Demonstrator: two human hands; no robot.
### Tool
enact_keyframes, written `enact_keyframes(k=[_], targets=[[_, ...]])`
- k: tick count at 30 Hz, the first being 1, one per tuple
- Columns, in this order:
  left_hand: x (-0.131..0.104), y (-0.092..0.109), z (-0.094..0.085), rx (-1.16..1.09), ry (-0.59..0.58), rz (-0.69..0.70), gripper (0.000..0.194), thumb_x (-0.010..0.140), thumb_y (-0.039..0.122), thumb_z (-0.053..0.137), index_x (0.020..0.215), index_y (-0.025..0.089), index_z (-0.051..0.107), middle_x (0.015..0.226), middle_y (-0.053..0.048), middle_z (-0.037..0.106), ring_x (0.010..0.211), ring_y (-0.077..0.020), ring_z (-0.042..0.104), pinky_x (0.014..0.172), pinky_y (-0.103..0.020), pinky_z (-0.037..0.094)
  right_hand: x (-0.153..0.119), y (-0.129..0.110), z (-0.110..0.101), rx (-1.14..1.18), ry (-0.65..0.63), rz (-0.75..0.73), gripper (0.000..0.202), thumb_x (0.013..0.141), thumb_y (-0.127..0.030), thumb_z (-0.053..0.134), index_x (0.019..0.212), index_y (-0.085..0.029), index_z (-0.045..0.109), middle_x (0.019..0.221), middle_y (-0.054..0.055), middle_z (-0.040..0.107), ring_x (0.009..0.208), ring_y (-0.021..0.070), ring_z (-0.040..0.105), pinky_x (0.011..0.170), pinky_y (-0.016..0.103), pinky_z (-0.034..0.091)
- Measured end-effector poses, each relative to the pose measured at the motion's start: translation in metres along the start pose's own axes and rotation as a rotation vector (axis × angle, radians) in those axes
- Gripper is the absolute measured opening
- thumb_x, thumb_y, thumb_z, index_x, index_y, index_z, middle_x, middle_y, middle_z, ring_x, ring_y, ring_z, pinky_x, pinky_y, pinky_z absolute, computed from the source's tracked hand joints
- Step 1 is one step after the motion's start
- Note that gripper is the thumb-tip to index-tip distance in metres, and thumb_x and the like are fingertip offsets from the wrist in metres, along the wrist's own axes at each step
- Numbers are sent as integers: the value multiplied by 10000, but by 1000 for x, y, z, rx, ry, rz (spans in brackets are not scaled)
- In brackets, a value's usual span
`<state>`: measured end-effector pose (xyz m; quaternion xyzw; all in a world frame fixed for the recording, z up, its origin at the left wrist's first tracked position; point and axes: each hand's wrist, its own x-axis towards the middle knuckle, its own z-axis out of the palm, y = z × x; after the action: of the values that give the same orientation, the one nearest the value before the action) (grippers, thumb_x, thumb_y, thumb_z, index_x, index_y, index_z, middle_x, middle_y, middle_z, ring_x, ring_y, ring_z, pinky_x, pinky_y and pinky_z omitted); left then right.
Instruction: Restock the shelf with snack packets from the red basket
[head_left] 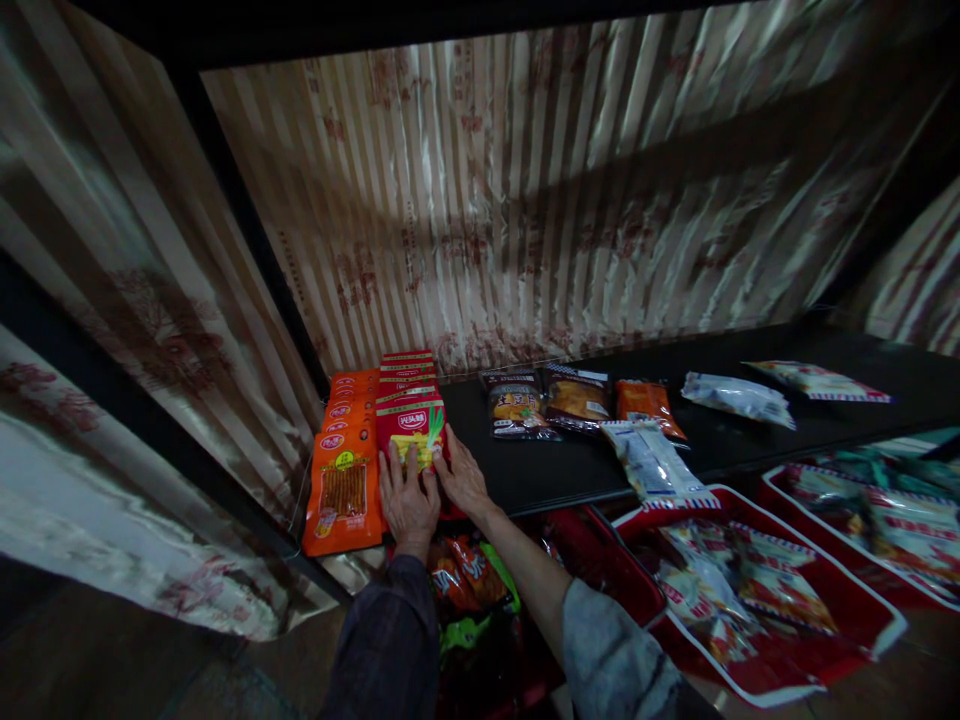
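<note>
On the left end of a black shelf (pixel 555 475), a row of overlapping red snack packets (pixel 412 410) runs back towards the curtain. My left hand (pixel 409 500) lies with its fingers spread on the front red packet. Beside it, my right hand (pixel 461 475) rests against that packet's right edge, fingers stretched out. Both hands press on the packet without wrapping round it, and they cover its lower part. Immediately left stands a matching row of orange snack packets (pixel 345 480), the front one showing brown sticks through a window.
Further right on the shelf lie brown snack packets (pixel 517 405), an orange packet (pixel 649 405) and several white packets (pixel 739 398). Below, red baskets (pixel 862 625) hold bagged snacks. A dark metal post (pixel 247 225) and striped curtain (pixel 480 200) bound the shelf.
</note>
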<state>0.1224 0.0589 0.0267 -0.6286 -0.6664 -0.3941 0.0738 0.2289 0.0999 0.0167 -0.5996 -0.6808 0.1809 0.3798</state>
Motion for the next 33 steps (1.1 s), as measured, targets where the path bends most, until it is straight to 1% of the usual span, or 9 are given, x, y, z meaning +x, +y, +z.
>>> enact_keyframes(k=[3, 5, 8, 10, 16, 20, 25, 29, 33], targets=[[0, 1, 1, 11, 15, 2, 470, 862, 271, 443, 1323, 197, 487, 1450, -114, 374, 1353, -305, 287, 1054, -507, 321, -2, -1, -1, -25, 42, -15, 631, 912, -424, 305, 1450, -106, 213, 1428, 123, 407, 1351, 231, 312, 1101, 406, 287], [0, 1, 2, 12, 30, 11, 466, 860, 282, 445, 1310, 176, 503, 1448, -130, 373, 1364, -311, 259, 1061, -512, 307, -7, -3, -2, -53, 84, -93, 626, 912, -396, 311, 1448, -90, 208, 1463, 125, 349, 1382, 230, 239, 1115, 421, 267], [-1, -3, 3, -14, 59, 4, 483, 855, 290, 447, 1321, 170, 487, 1452, -128, 366, 1381, -298, 224, 1074, -508, 292, -15, -7, -6, -113, 87, -281, 563, 917, -342, 315, 1439, -142, 259, 1518, 76, 240, 1414, 219, 120, 1133, 450, 225], [-1, -7, 4, -36, 67, -11, 478, 864, 277, 423, 1325, 163, 479, 1451, -125, 370, 1387, -278, 215, 1086, -488, 286, -21, -10, -8, -146, 59, -351, 520, 922, -320, 314, 1422, -178, 312, 1529, 48, 210, 1417, 213, 103, 1134, 452, 225], [-1, -8, 0, -55, 54, 14, 443, 869, 229, 393, 1285, 138, 514, 1438, -134, 390, 1392, -247, 210, 1103, -473, 268, -26, -15, -10, -192, -9, -305, 500, 919, -356, 353, 1395, -205, 373, 1522, 49, 233, 1409, 227, 138, 1110, 460, 266], [-26, -2, -10, 0, 14, 145, 420, 872, 199, 396, 1270, 163, 526, 1444, -127, 381, 1398, -237, 190, 1113, -489, 231, -25, -17, -10, -201, -18, -282, 496, 924, -340, 339, 1398, -198, 368, 1517, 59, 245, 1410, 226, 134, 1103, 457, 276], [-68, -4, -26, 106, -80, 147, 503, 857, 147, 392, 1358, 112, 413, 1488, -161, 279, 1413, -250, 92, 1114, -477, 237, -26, -19, -9, -185, -31, -270, 507, 920, -344, 343, 1398, -179, 367, 1517, 59, 244, 1414, 224, 115, 1117, 456, 251], [-77, -8, -30, 152, -184, 180, 534, 865, 162, 382, 1395, 99, 345, 1481, -162, 295, 1406, -242, 141, 1125, -463, 219, -27, -20, -7, -172, -47, -257, 508, 917, -334, 347, 1405, -193, 354, 1525, 39, 222, 1415, 213, 107, 1131, 452, 222], [-79, -9, -32, 167, -212, 190, 568, 871, 212, 396, 1416, 95, 291, 1500, -175, 236, 1407, -263, 117, 1112, -488, 231, -26, -20, -6, -187, -62, -269, 514, 918, -313, 343, 1418, -199, 322, 1533, 33, 197, 1415, 209, 109, 1133, 456, 215]])
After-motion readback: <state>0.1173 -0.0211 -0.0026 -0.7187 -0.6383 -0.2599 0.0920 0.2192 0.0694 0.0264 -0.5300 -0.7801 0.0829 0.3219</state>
